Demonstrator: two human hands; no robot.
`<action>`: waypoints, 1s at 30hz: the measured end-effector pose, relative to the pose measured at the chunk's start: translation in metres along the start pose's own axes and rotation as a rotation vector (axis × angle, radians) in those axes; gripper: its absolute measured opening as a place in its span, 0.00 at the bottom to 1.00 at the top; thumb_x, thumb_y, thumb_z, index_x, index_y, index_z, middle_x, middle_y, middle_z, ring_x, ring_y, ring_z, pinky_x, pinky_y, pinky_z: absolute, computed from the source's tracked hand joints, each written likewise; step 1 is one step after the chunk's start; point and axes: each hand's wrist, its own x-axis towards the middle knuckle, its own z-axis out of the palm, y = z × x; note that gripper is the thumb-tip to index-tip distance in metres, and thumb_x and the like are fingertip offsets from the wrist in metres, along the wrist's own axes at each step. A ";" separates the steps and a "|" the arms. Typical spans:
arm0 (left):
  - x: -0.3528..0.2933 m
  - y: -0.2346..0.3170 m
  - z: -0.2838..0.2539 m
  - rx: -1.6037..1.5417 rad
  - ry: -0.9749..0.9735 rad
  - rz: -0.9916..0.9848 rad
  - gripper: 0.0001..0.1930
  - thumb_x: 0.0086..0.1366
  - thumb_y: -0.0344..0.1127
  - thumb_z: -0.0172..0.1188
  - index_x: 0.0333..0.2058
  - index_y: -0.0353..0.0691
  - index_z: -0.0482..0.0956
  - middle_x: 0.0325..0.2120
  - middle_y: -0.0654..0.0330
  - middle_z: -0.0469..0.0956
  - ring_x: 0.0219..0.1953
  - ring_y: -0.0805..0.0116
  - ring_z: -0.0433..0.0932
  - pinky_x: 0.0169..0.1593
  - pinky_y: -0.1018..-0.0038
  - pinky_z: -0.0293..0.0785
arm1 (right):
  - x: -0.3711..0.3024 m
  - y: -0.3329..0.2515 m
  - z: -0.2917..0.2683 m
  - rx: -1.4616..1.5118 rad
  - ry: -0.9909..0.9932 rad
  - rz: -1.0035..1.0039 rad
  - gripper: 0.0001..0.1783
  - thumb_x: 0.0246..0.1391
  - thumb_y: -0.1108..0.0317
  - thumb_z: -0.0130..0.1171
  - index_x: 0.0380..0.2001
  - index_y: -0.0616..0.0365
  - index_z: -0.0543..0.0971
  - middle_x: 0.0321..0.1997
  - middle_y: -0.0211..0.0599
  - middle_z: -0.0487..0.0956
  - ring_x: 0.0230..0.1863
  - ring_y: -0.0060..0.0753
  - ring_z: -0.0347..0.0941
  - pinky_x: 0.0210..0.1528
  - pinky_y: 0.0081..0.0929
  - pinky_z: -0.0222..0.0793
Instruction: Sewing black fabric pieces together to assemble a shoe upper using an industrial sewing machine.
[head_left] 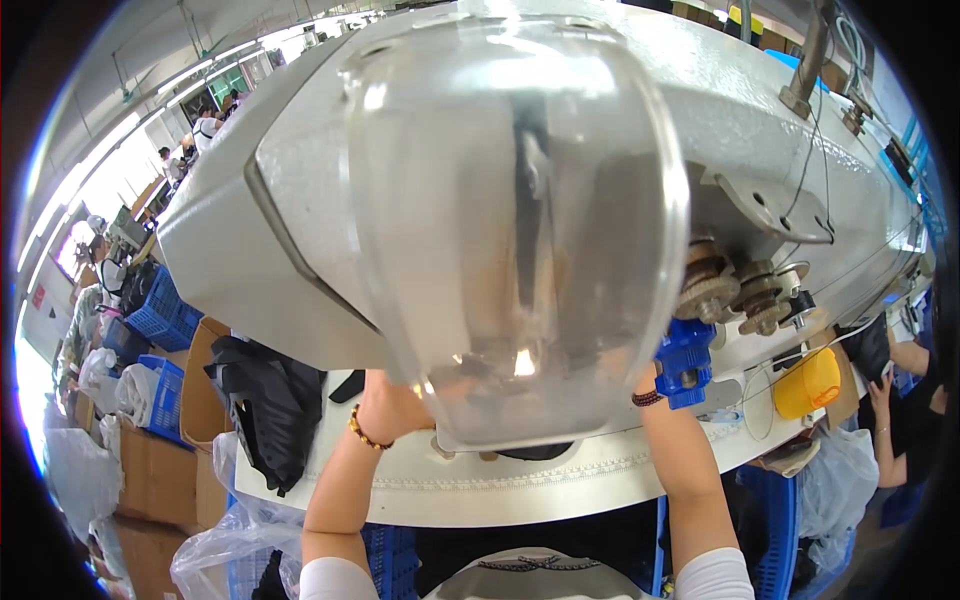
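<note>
A large grey-white sewing machine head (pixel 270 270) fills the middle, with a hazy see-through plastic guard (pixel 600 220) in front of it. Behind the guard's left edge is my left hand (pixel 392 402), a beaded bracelet at its wrist; its fingers are hidden. My right hand (pixel 645 381) reaches in behind the guard's right edge, beside a blue plastic part (pixel 685 362), its fingers also out of sight. Under the guard's lower edge a bit of black material (pixel 538 451) shows on the white work table (pixel 480 505). What either hand touches cannot be made out.
Black pieces (pixel 275 405) hang over the table's left end. Metal thread tension dials (pixel 708 285) and a yellow container (pixel 808 384) are on the right. Cardboard boxes (pixel 155 475) and blue crates (pixel 165 310) stand left; a co-worker's arm (pixel 884 430) shows at far right.
</note>
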 end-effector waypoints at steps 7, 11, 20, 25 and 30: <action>-0.015 0.013 -0.002 0.123 -0.161 -0.005 0.17 0.45 0.30 0.67 0.37 0.40 0.78 0.33 0.59 0.77 0.38 0.59 0.76 0.43 0.68 0.74 | -0.024 0.021 0.001 0.056 0.011 0.215 0.18 0.40 0.67 0.62 0.39 0.54 0.79 0.38 0.40 0.78 0.35 0.41 0.75 0.38 0.36 0.71; -0.017 0.017 0.000 0.181 -0.198 0.139 0.13 0.44 0.26 0.63 0.33 0.40 0.79 0.30 0.60 0.76 0.36 0.66 0.77 0.34 0.74 0.78 | -0.030 0.021 0.003 0.080 0.021 0.266 0.18 0.40 0.67 0.61 0.39 0.54 0.79 0.38 0.40 0.78 0.35 0.41 0.75 0.38 0.36 0.71; -0.014 0.029 0.002 0.167 -0.155 0.164 0.10 0.44 0.25 0.59 0.29 0.39 0.79 0.28 0.60 0.75 0.31 0.65 0.75 0.29 0.74 0.75 | -0.030 0.020 0.010 0.138 0.037 0.316 0.18 0.40 0.67 0.61 0.40 0.53 0.79 0.39 0.40 0.78 0.36 0.41 0.75 0.38 0.36 0.71; -0.011 0.038 0.004 0.231 -0.157 0.187 0.09 0.42 0.28 0.59 0.27 0.38 0.77 0.26 0.60 0.75 0.32 0.66 0.75 0.28 0.73 0.75 | -0.036 0.018 0.011 0.152 0.038 0.327 0.18 0.40 0.68 0.61 0.40 0.53 0.79 0.39 0.40 0.78 0.36 0.41 0.75 0.39 0.36 0.71; -0.009 0.038 0.005 0.343 -0.146 0.268 0.10 0.40 0.27 0.58 0.27 0.38 0.77 0.26 0.61 0.75 0.33 0.67 0.75 0.28 0.74 0.75 | -0.030 0.022 0.014 0.168 0.044 0.364 0.18 0.40 0.68 0.60 0.40 0.53 0.79 0.40 0.40 0.77 0.36 0.41 0.75 0.39 0.36 0.71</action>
